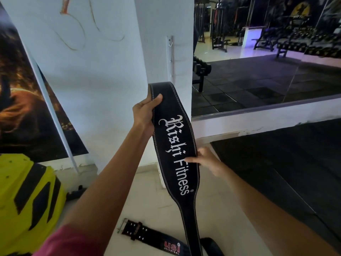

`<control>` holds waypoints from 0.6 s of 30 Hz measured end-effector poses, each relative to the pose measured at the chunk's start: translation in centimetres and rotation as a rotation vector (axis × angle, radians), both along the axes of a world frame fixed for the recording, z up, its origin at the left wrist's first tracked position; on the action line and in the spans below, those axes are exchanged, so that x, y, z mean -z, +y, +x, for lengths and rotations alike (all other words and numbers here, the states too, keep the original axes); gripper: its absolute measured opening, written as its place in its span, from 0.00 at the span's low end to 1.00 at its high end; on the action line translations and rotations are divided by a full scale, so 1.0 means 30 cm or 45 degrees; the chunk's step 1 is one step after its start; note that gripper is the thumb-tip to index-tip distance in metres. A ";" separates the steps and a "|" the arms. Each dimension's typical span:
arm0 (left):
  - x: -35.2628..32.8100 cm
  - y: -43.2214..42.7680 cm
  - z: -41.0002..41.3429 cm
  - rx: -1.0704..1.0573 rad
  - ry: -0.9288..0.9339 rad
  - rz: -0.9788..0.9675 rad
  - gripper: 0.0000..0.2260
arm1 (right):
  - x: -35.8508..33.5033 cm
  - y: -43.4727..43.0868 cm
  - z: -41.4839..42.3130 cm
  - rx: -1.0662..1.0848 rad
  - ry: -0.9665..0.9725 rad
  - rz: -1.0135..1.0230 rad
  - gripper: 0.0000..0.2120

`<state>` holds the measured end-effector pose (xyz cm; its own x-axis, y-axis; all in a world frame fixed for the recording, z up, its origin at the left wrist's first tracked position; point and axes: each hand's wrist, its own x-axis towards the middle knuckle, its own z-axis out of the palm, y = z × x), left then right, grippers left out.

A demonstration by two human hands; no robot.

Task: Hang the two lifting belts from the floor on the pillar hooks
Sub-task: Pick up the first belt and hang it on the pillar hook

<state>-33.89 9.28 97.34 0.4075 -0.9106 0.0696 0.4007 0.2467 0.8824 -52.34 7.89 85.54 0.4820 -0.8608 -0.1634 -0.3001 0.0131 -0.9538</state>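
Observation:
A black lifting belt (pixel 175 145) with white "Rishi Fitness" lettering hangs upright in front of the white pillar (pixel 166 24). My left hand (pixel 145 113) grips its upper edge, thumb on the front. My right hand (pixel 208 160) pinches its right edge lower down. A metal hook rail (pixel 170 58) is fixed on the pillar just above the belt's top. A second black belt (pixel 147 235) with a steel buckle and a red "USI" logo lies flat on the floor tiles below.
A yellow and black padded object (pixel 27 196) sits at the lower left. A dark poster (pixel 22 100) covers the left wall. To the right, a large mirror (pixel 267 61) over a white ledge reflects gym machines and dark floor mats.

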 end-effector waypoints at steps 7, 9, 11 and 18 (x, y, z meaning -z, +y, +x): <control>0.012 -0.015 -0.023 0.076 -0.155 0.016 0.05 | -0.274 -0.067 0.141 0.250 -0.773 -0.062 0.07; 0.057 -0.007 -0.024 0.065 -0.276 0.001 0.05 | -0.274 -0.069 0.166 0.362 -0.816 -0.041 0.06; 0.188 0.036 -0.022 0.069 -0.384 0.060 0.08 | -0.263 -0.078 0.164 0.431 -0.812 0.005 0.09; 0.292 0.079 0.007 0.165 -0.437 0.224 0.05 | -0.235 -0.079 0.151 0.465 -0.807 0.092 0.05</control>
<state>-33.69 11.66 88.57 0.2688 -0.9630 0.0203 0.0935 0.0471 0.9945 -47.82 5.53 92.59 0.1875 -0.9822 -0.0107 0.3445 0.0759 -0.9357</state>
